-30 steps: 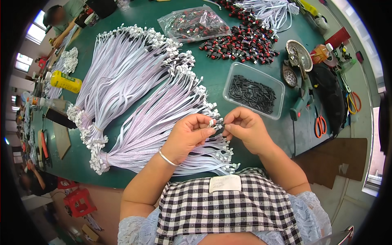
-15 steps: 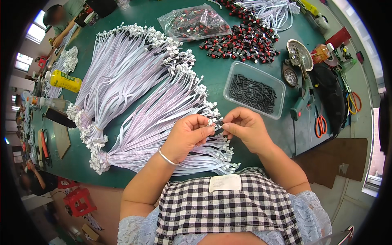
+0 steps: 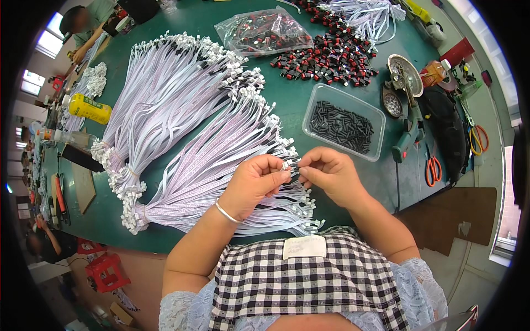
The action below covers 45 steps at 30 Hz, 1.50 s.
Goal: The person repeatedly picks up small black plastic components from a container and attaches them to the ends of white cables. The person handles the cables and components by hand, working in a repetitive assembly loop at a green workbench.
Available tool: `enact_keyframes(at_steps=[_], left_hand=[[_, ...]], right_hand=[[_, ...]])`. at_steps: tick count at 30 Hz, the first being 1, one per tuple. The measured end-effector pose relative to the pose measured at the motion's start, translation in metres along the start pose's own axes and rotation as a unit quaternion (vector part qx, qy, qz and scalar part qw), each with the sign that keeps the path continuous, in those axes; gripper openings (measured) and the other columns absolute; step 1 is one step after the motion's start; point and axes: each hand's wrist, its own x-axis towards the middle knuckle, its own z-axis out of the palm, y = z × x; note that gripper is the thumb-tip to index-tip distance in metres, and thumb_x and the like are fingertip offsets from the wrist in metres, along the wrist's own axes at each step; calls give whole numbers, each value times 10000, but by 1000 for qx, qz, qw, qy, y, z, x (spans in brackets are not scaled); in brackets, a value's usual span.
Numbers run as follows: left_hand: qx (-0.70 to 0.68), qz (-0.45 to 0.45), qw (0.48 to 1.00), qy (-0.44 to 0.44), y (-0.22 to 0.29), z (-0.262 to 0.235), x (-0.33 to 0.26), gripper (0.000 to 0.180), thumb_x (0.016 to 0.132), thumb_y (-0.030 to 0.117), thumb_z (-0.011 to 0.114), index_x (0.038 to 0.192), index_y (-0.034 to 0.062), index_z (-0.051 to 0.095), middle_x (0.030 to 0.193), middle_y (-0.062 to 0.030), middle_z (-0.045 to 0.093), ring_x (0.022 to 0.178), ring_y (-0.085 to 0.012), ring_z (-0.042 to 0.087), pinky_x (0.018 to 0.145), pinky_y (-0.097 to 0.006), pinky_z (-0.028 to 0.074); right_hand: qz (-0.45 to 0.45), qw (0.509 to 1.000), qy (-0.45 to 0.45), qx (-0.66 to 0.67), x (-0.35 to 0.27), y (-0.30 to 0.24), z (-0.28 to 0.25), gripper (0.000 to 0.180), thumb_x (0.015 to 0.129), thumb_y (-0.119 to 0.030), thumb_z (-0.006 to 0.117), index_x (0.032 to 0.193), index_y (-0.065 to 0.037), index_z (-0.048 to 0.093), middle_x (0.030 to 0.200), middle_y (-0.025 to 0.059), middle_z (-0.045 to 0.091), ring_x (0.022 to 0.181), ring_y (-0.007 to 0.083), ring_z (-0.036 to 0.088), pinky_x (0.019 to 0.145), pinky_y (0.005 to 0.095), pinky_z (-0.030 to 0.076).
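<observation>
My left hand (image 3: 255, 181) is closed, thumb against forefinger, on a small white connector (image 3: 286, 165) at the end of a flat cable. Just to its right, my right hand (image 3: 334, 175) pinches at the same cable end; what lies between those fingertips is too small to make out. Both hands are over the fanned tips of a bundle of flat white and pinkish cables (image 3: 182, 201). White connectors and dark pieces show along those tips. Beyond my right hand stands a clear plastic box (image 3: 377, 144) of short black tubes (image 3: 341, 127).
A second cable bundle (image 3: 160, 105) lies further left. At the back are a heap of black-and-red parts (image 3: 331, 58) and a clear bag of them (image 3: 262, 30). On the right are orange-handled scissors (image 3: 433, 170), a green-handled tool (image 3: 409, 142) and a metal dish (image 3: 406, 74). A yellow bottle (image 3: 88, 109) lies left.
My right fingertips have shifted slightly left, closer to the connector in my left hand. The left hand stays almost where it was.
</observation>
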Motion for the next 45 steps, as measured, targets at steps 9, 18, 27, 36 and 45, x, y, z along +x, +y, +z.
enact_keyframes(at_steps=[9,18,27,36,45], left_hand=[[17,4,1000,-3,0,1,0,125,843,80,677,943,41,613,792,-16,631,579,-44,514,510,-161,381],[67,11,998,0,-2,2,-2,151,851,62,655,993,31,614,847,-8,621,670,-51,539,603,-181,450],[168,26,985,-38,7,-8,-7,274,869,3,598,1142,3,573,953,-29,626,857,-68,578,757,-215,480],[170,56,984,20,12,-1,-9,306,817,-39,649,1109,12,571,887,-36,650,788,-66,599,710,-200,479],[377,218,890,136,27,10,0,209,803,14,688,995,40,612,829,-6,634,732,-49,566,640,-205,454]], right_hand=[[-16,1000,8,-7,1,0,3,88,867,6,607,953,24,603,820,47,624,699,90,607,619,222,510],[-29,998,-4,-64,1,-4,2,80,854,12,605,929,39,604,880,41,586,730,98,616,640,228,515],[-18,997,-31,-70,1,2,0,196,821,12,632,1009,0,578,887,14,565,773,59,560,669,201,474],[-45,992,-37,-111,5,3,8,330,799,9,660,1104,-34,542,837,-4,545,729,46,533,640,197,461],[-212,919,-7,-334,18,-33,-4,330,776,-74,697,1089,-44,597,922,62,645,878,177,625,733,316,499]])
